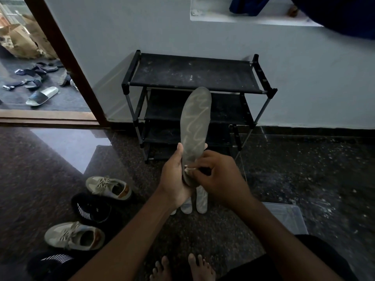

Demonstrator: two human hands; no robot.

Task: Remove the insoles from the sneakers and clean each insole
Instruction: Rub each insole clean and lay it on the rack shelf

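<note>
— Since labels come first: any writing to log?

— Item 1, cardboard box (pixel 20 41), top left, beyond the door frame (pixel 67 63): dark print on its side, too blurred to read. Item 2, black sneakers (pixel 91 208), 2 pcs: white stripes on the side, not letters.

— Surroundings?

— Item 3, shoe rack (pixel 192 74), black, against the wall (pixel 304 78); dusty top shelf w/ pale specks. The raised insole (pixel 194 126) covers part of its lower shelves. Item 4, beige sneakers (pixel 109 187), 2 pcs, laced, on the floor (pixel 304 169) at left, alternating w/ the black pair. Item 5, loose insoles (pixel 202 201), at least 2, pale, side by side on the floor; upper ends hidden behind the left hand (pixel 174 175) and right hand (pixel 221 175). Item 6, plastic bin (pixel 288 216), clear, at right, partly covered by the right arm (pixel 269 226). Item 7, slippers (pixel 42 96), scattered beyond the door frame. Bare feet (pixel 182 268) at bottom edge.

— And the piece in hand?

— Item 8, insole: grey, worn, upright in mid-air in front of the rack, toe end up, pale squiggly lines along its face. The left hand grips the heel end, thumb up the left edge, fingers wrapped behind. The right hand is close beside it, fingers curled, pinching a small pale wad (pixel 189 169) against the insole near the heel. Wad material: can't tell.
</note>
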